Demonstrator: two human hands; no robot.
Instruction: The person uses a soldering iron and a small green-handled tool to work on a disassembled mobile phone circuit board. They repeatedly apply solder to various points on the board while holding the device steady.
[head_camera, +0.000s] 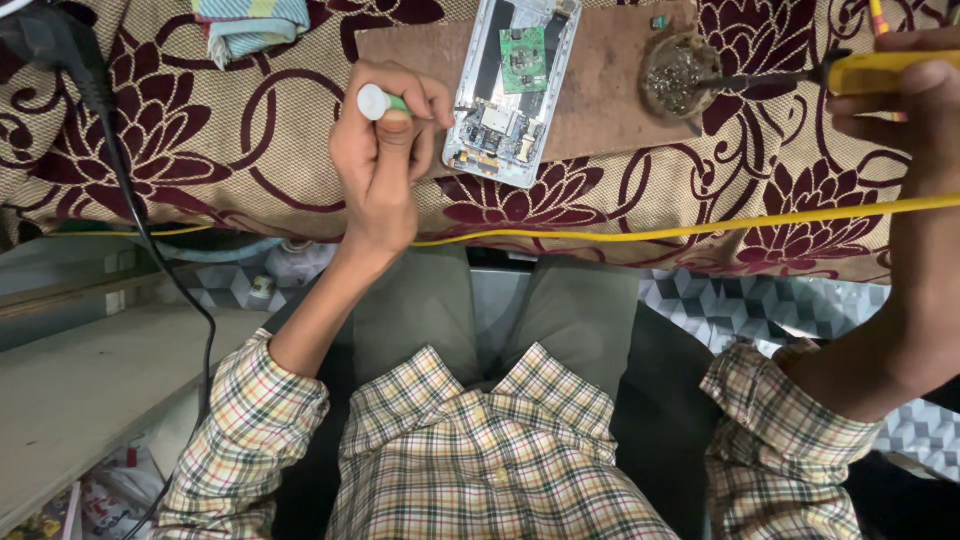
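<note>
My left hand (385, 150) grips a green tool with a white cap (375, 101), held beside the left edge of an opened white phone (510, 90) with bare circuit boards. The phone lies on a brown board (600, 80). My right hand (915, 95) holds a yellow-handled soldering iron (880, 70); its dark tip reaches into a small round tin of flux (678, 75) on the board's right end.
A floral maroon and beige cloth (200, 150) covers the table. A yellow cord (700, 230) runs along its front edge. A black cable (130, 200) hangs at left. A folded striped cloth (250, 25) lies at the back. A pale shelf (80, 400) stands lower left.
</note>
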